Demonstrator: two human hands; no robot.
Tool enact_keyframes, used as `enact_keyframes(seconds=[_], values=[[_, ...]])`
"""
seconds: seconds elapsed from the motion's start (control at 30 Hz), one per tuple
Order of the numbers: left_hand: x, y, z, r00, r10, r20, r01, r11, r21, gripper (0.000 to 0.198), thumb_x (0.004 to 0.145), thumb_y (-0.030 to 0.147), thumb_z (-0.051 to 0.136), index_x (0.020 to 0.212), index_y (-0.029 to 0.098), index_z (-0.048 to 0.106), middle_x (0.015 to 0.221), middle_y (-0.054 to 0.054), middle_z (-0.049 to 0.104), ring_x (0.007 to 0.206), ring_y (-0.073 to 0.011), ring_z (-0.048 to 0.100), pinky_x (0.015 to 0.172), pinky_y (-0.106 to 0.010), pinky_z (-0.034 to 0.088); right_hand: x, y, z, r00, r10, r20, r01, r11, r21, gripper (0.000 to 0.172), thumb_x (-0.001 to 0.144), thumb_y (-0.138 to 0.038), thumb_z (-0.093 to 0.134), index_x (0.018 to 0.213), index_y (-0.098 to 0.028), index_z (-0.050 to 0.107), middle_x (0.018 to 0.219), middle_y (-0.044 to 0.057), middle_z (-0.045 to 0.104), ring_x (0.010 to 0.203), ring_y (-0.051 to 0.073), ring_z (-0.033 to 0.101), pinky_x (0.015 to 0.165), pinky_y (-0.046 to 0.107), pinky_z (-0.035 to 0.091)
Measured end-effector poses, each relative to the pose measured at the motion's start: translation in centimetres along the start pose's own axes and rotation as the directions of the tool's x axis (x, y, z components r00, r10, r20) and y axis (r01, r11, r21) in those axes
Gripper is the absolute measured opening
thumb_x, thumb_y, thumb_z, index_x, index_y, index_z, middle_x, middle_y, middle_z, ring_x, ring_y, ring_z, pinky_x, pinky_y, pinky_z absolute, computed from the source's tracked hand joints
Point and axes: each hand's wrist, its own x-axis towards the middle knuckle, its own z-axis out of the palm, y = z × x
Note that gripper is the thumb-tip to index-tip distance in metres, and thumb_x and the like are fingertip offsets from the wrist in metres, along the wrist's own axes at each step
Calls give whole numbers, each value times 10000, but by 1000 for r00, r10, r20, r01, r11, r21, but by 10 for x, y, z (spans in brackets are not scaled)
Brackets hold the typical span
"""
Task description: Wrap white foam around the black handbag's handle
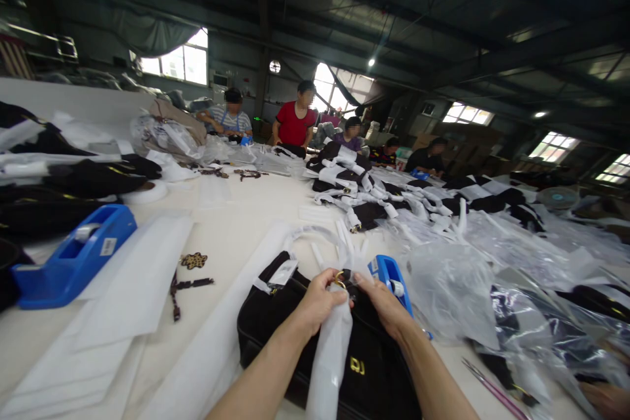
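A black handbag [275, 305] with gold letters lies on the table before me. My left hand [319, 302] is closed in a pinch on the bag's strap, just by a gold ring [339, 279]. The strap's white wrapping [331, 361] hangs down over the bag's front. Fingers of my right hand [381, 302] close on the short black tab at the same ring, so both hands meet there. A white tag [284, 272] lies on the bag's upper left. Exactly how ring and tab join is hidden by my fingers.
Blue tape dispensers stand at the left [79, 256] and just right of the bag [394, 279]. White foam sheets [132, 275], a leopard-print charm [193, 260] and pink-handled scissors [492, 387] lie around. Wrapped black bags [344, 174] are heaped behind; several people work across the table.
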Motion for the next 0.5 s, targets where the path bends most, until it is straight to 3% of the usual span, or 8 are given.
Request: enact_keyframes(seconds=[0.1,0.2,0.37,0.5], values=[[1,-3,2,998,48,-42,-46,998,41,319,577,156,590,896,160,600,708,-3,614,595,-148,582,563,-242,428,-11,-5,-1,981,106,161,-139,969,205,397,717,-551,697,828,-173,735,789,58,748,746,247,681,806,385,505],[2,-8,2,988,133,-80,-124,987,106,267,593,144,565,852,151,623,691,7,583,610,-138,547,580,-239,399,-16,-8,-1,971,107,215,-167,944,285,381,666,-485,768,902,-187,747,859,52,758,819,263,686,889,402,475],[5,-12,1,949,305,-76,-277,927,252,179,621,121,563,783,148,635,701,13,565,679,-124,500,656,-232,371,-21,-8,1,975,68,213,-133,942,308,477,656,-448,811,1057,-203,727,997,58,754,957,293,680,972,447,446],[5,-11,1,936,317,-152,-263,918,295,222,615,122,592,832,171,588,678,38,546,633,-116,476,622,-225,353,-18,-9,1,985,64,157,-115,935,334,490,714,-610,713,1016,-226,752,1019,74,751,1011,311,669,985,459,441]])
